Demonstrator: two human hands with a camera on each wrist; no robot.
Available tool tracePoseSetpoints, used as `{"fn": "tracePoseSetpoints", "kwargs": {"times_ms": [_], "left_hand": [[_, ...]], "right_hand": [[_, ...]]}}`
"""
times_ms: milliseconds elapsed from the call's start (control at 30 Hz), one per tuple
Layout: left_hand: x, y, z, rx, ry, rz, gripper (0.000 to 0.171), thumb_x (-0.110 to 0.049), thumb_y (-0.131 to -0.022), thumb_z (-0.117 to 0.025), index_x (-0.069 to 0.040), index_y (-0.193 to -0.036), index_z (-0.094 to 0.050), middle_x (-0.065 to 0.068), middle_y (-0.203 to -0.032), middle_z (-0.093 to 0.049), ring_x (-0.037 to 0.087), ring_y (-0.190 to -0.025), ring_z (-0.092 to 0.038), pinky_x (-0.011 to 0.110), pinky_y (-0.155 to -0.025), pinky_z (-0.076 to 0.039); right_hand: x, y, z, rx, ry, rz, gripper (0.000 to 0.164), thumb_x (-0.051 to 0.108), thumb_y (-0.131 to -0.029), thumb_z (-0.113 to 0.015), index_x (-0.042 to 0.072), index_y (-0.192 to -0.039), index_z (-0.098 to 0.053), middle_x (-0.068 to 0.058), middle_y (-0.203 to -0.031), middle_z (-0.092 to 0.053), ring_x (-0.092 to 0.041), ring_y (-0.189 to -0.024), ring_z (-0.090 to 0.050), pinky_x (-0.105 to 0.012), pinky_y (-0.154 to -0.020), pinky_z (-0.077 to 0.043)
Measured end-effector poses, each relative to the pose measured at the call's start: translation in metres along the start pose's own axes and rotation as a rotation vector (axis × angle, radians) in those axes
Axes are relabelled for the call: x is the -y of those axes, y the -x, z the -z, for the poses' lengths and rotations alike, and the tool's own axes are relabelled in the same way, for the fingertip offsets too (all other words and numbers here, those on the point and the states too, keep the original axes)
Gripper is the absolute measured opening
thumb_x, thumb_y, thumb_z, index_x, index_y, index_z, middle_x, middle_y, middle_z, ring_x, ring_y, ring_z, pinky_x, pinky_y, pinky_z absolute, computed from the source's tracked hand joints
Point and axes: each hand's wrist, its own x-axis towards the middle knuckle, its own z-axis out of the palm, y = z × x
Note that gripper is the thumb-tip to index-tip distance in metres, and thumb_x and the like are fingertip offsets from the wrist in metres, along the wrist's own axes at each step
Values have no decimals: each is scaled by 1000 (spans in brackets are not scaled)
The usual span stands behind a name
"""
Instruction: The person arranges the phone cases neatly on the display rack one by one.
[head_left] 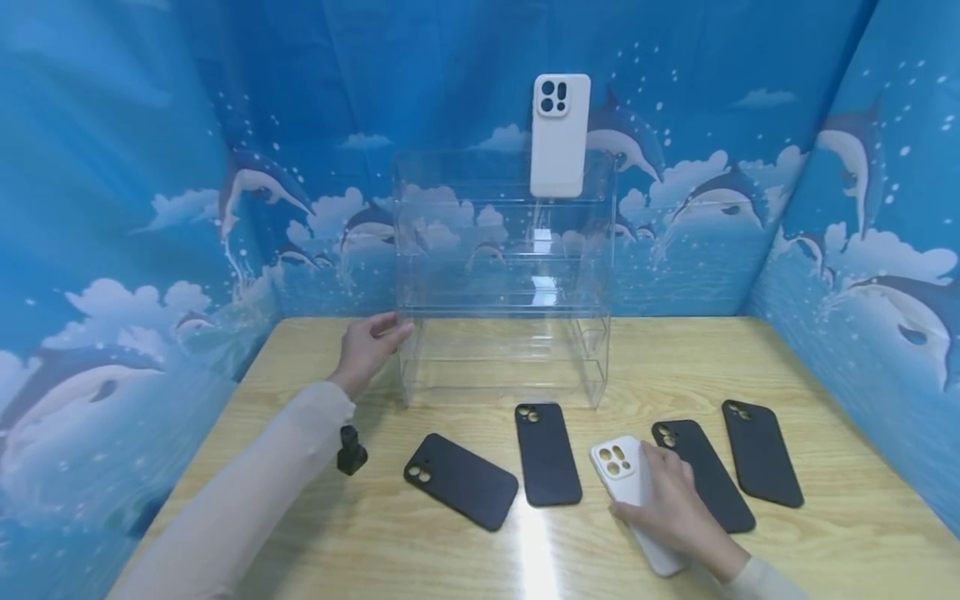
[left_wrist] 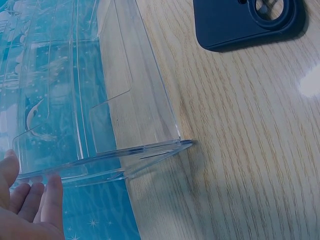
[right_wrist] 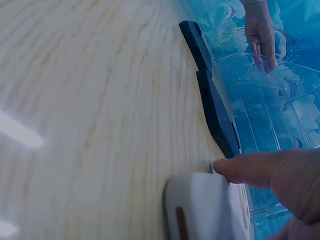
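In the head view, a clear tiered display stand point(head_left: 502, 375) stands on the table. My left hand point(head_left: 367, 346) pinches its left side panel, with the thumb and fingertips at the edge in the left wrist view. At the front right, my right hand point(head_left: 671, 500) grips a white phone case point(head_left: 656, 554) by its long sides, camera cutouts facing up. The thumb point(right_wrist: 245, 167) shows along the case in the right wrist view. Another white phone case point(head_left: 558, 154) leans upright on the stand's top tier, toward the right.
Several black phone cases lie flat: one slanted point(head_left: 465, 483) at left, one before the stand point(head_left: 551, 458), one beside my right hand point(head_left: 708, 479), one farther right point(head_left: 765, 454). A small black object point(head_left: 351, 452) shows by my left sleeve. Dolphin-print cloth point(head_left: 465, 83) surrounds the table.
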Motion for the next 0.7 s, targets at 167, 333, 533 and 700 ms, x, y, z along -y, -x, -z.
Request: {"fn": "tracePoseSetpoints", "kwargs": {"times_ms": [167, 333, 533, 700], "left_hand": [[0, 0, 0, -3, 11, -3, 65, -40, -92, -64, -13, -146, -40, 8, -148, -43, 26, -126, -51, 40, -101, -49], [0, 0, -1, 2, 18, -7, 63, -38, -92, -64, -13, -146, -41, 8, -147, -44, 26, -127, -51, 38, -100, -50], [-1, 1, -1, -15, 12, -18, 62, -38, -92, -64, -11, -145, -43, 10, -146, -45, 26, -127, -51, 38, -99, -51], [-1, 0, 0, -16, 7, -18, 62, -37, -93, -64, -10, -144, -43, 10, -145, -45, 27, -126, -51, 38, -99, -51]], "right_hand": [[1, -3, -1, -15, 7, 26, 97, 30, -69, -83, -15, -139, -33, -37, -135, -35, -49, -118, -35, -63, -92, -45], [1, -4, 0, -24, 0, 44, 93, 25, -70, -81, -15, -139, -32, -39, -133, -37, -51, -117, -38, -63, -94, -44], [6, -9, 7, -28, -4, 57, 92, 26, -72, -80, -16, -138, -33, -41, -131, -39, -54, -117, -41, -64, -96, -43], [9, -11, 11, -25, -27, 59, 93, 28, -72, -81, -15, -139, -32, -39, -132, -37, -54, -118, -40, -65, -96, -43]]}}
